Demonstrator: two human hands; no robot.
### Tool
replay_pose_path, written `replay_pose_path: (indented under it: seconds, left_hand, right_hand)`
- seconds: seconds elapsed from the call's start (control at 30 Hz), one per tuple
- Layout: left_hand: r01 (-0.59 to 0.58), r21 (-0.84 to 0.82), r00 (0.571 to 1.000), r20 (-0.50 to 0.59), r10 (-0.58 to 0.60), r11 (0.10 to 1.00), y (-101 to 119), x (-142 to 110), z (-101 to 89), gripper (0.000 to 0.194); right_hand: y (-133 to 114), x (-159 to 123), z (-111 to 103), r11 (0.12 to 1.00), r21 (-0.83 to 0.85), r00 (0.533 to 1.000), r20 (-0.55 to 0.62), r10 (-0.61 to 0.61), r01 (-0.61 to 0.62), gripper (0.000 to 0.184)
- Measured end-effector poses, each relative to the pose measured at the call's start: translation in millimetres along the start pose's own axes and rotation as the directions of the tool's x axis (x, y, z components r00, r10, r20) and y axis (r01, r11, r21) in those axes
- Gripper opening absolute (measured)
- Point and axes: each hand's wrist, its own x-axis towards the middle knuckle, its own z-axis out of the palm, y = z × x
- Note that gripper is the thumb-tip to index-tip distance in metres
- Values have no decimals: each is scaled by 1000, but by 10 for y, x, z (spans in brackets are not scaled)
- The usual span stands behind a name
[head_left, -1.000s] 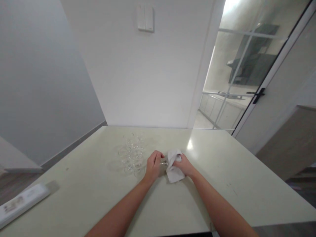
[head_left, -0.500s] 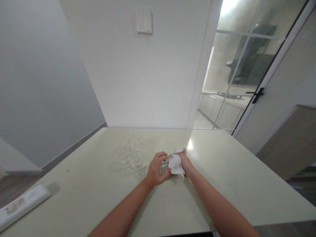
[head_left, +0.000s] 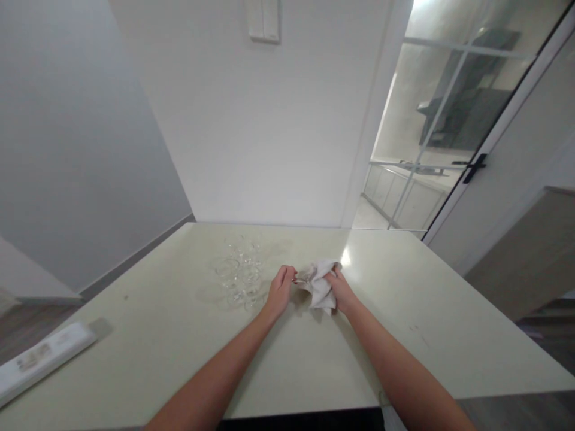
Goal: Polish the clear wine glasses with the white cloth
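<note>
My left hand [head_left: 281,290] is closed, its fingertips pinching the end of a clear stemmed glass [head_left: 302,281]. The glass lies sideways between my hands, just above the table. Its right part is hidden in a white cloth [head_left: 321,287]. My right hand [head_left: 342,292] grips that cloth from the right, fingers pressed into the folds and around the covered part of the glass. Left of my hands, several clear stemmed glasses [head_left: 242,278] stand close together; their outlines overlap and blur.
The pale, glossy table [head_left: 179,353] reaches back to a white wall [head_left: 269,137]. A white power strip [head_left: 49,356] lies near its left edge. Behind the right side is a glass-paned door [head_left: 431,143] with a black handle [head_left: 474,167]. Something black [head_left: 305,421] shows at the front edge.
My left hand has turned from a wide grip around the glass to a fingertip pinch on its end. The cloth is bunched differently in my right hand. The view has tipped slightly downward.
</note>
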Motion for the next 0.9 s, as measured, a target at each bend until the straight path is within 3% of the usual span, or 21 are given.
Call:
replay_pose_path:
  seconds: [0.07,0.13,0.23,0.3,0.37,0.47,0.57,0.63,0.73,0.83,0.9]
  left_hand:
    - [-46,33,997,62,44,998,18,-35,-18,37]
    - [-202,110,976,108,190,973,60,-98,-43,35]
    - [-490,204,867,209,452,847,130,-175,-78,37]
    - [-551,234,832,233,504,801,149,-184,-88,29]
    - [-466,256,884,162,438,847,129,-152,-84,23]
    - [-207,192,978,18,207,959,39,-50,-60,31]
    - [-18,84,1000,-20,20,996,-56,45,-40,38]
    - [3,56,1000,2,-3,998,-78,63,-39,38]
    - [-173,76,985,32,171,982,-28,3,-56,29]
    - [-468,134,881,149,449,874,71,-95,-83,27]
    - [-565,148,818,227,528,812,119,-134,-96,19]
  right_hand:
    - [11,44,-3,995,59,996,-31,81,-79,32]
    - [19,73,2,986,62,986,-51,160,-157,28]
    - [24,63,24,977,33,974,-82,213,-211,30]
    - [14,26,35,983,5,982,-45,182,-182,33]
    - [-8,-21,32,994,-60,996,-1,86,-86,36]
    - [-44,-82,14,940,-290,983,76,-167,182,42]
    - [-60,-107,12,840,-438,946,184,-266,321,48]
    - [-58,-95,23,865,-405,955,144,-258,295,45]
    - [-36,-36,29,958,-238,984,-42,-174,160,38]
    - [-4,35,12,993,-116,986,-166,-20,0,34]
    - [5,59,1,996,-35,971,-228,66,-76,32]
